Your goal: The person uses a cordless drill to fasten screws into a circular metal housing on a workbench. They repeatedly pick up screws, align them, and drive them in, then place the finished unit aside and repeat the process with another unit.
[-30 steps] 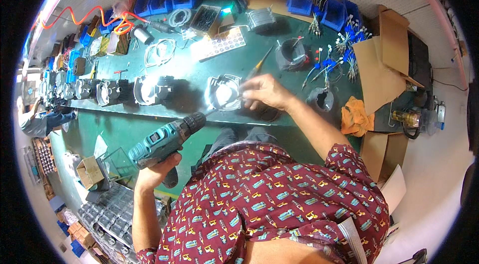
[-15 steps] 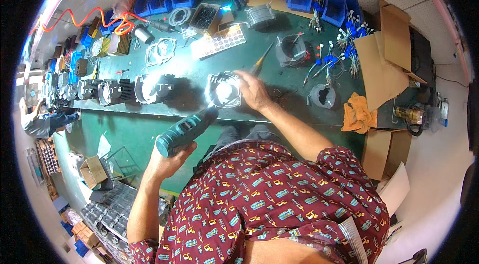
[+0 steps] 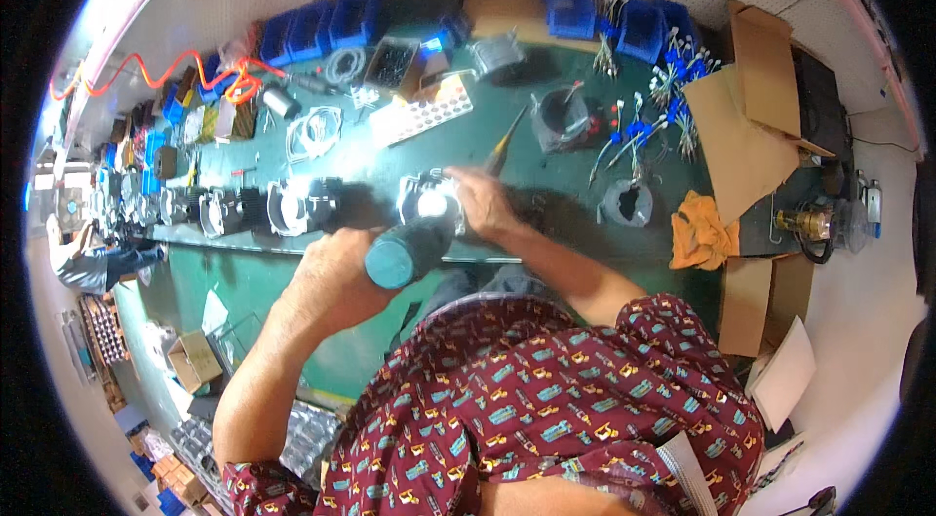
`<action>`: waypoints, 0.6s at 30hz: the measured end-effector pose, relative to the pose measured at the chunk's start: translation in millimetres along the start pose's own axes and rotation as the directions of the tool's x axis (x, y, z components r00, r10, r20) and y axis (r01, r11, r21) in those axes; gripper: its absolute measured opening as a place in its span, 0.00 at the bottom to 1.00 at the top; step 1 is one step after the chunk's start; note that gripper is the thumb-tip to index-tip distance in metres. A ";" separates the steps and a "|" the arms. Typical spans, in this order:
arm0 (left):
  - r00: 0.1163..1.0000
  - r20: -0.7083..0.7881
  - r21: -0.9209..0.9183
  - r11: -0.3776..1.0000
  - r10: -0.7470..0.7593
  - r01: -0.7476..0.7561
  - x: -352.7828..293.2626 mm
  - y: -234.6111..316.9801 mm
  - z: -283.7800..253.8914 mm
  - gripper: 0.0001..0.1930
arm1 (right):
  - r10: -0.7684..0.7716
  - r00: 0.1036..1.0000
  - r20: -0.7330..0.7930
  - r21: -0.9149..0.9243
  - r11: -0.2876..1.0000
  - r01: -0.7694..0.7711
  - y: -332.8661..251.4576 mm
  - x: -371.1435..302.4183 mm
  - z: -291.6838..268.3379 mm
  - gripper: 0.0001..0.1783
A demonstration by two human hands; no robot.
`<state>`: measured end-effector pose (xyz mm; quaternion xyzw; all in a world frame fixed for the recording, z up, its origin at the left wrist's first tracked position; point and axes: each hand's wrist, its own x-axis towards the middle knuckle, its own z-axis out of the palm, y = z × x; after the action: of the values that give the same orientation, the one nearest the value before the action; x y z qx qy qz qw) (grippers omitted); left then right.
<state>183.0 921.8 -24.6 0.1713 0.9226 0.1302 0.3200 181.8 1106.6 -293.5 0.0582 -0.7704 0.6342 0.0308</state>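
My left hand (image 3: 336,284) is wrapped round a teal cordless power driver (image 3: 395,261). The driver is raised, its body over the near part of a round metal motor housing (image 3: 417,192) at the bench's front edge, and hides some of it; its tip does not show. My right hand (image 3: 485,206) grips the right rim of that housing, fingers bent over the edge. Just beyond the right hand lies a screwdriver (image 3: 502,148) with a yellow-and-dark handle. More finned metal housings (image 3: 297,206) stand in a row to the left.
Across the green bench (image 3: 375,165) lie a white tray with round holes (image 3: 429,114), a box of small dark parts (image 3: 393,64) and a bagged ring part (image 3: 565,118). Blue bins (image 3: 353,17) line the back. An orange cloth (image 3: 704,231) and cardboard (image 3: 746,141) are at right.
My left hand and the driver have moved up and forward, the driver now tilting over the housing. My right hand stays at the housing's right rim, slightly lower in the view.
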 end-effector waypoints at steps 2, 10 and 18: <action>0.999 0.048 0.025 1.000 -0.001 -0.001 7.6 11.3 -8.8 0.12 | -0.123 0.991 -0.059 -0.061 0.991 0.119 7.9 -0.2 -0.3 0.17; 0.999 0.029 0.080 0.997 -0.020 0.017 6.5 12.3 -7.1 0.14 | -0.094 0.994 -0.059 -0.102 0.991 0.088 16.9 1.0 10.3 0.17; 0.996 0.014 -0.076 0.993 -0.092 0.093 -17.6 15.0 -23.9 0.20 | -0.045 0.999 -0.024 -0.040 0.998 0.044 1.8 -2.1 1.0 0.19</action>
<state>184.2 925.2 8.4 0.1168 0.9223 0.1495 0.3367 183.7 1106.1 -295.7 0.0671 -0.7807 0.6188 0.0558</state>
